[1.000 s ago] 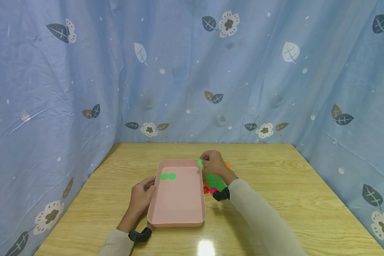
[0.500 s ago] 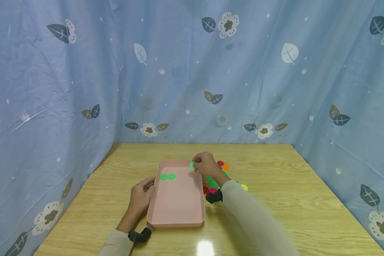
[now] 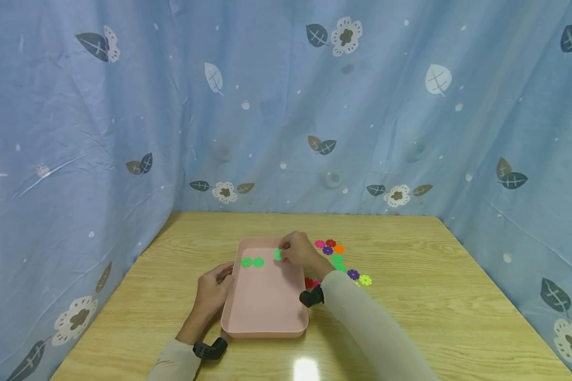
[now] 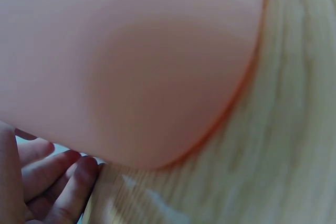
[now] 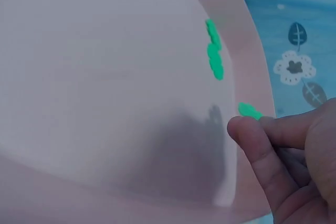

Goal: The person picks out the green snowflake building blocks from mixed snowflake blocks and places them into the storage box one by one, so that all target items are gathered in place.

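Observation:
Over the far part of a pink tray, my right hand pinches a green flower-shaped disc between thumb and fingertips. The right wrist view shows the held disc above the tray floor, partly covered by the fingers. Two more green flower-shaped discs lie side by side in the tray near its far left corner. My left hand rests against the tray's left side. In the left wrist view, its fingers touch the outside of the tray wall.
Right of the tray, loose flower-shaped discs in pink, red, orange, purple, green and yellow lie on the wooden table, some hidden by the right forearm. A blue patterned curtain hangs around the table's back and sides.
My right hand has carried the green disc leftward from the tray's right rim to over its floor, and lower. The left hand and tray stay in place.

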`<state>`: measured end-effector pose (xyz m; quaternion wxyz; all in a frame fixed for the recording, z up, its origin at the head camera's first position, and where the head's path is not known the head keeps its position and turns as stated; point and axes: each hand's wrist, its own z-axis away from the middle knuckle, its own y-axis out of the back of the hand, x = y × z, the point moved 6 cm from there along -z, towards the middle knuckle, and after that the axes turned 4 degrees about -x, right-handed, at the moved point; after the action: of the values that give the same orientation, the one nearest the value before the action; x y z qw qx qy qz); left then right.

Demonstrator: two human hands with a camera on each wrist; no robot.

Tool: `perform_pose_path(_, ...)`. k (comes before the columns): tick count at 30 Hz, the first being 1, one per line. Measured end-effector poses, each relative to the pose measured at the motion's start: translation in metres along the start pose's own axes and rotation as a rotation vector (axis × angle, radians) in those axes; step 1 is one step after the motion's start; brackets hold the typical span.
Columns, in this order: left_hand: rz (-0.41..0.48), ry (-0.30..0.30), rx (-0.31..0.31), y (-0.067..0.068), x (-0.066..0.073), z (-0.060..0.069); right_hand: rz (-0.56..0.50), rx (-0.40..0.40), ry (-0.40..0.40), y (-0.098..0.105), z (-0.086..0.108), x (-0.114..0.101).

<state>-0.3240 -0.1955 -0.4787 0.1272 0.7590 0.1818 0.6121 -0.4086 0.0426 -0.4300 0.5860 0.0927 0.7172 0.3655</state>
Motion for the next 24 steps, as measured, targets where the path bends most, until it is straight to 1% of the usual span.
perform_pose_path(5, 0.007, -0.003, -0.004, 0.000, 0.001, 0.000, 0.064, -0.034, -0.043, -0.008, -0.004, -0.003)
perform_pose_path(7, 0.007, -0.004, -0.004, 0.000, 0.001, 0.000, 0.106, -0.043, -0.060, -0.011, -0.004, -0.003)
perform_pose_path(10, 0.002, -0.009, -0.003, -0.001, 0.001, 0.000, 0.169, -0.050, -0.074, -0.015, -0.005, -0.002)
perform_pose_path(12, -0.003, -0.012, 0.000, -0.001, 0.000, 0.000, 0.192, -0.058, -0.083, -0.016, -0.006, -0.002)
perform_pose_path(19, -0.002, -0.023, -0.001, -0.001, 0.002, 0.000, 0.218, -0.088, -0.110, -0.021, -0.009, -0.003)
perform_pose_path(24, -0.006, -0.023, 0.002, 0.000, 0.003, 0.001, 0.229, -0.085, -0.107, -0.022, -0.008, -0.006)
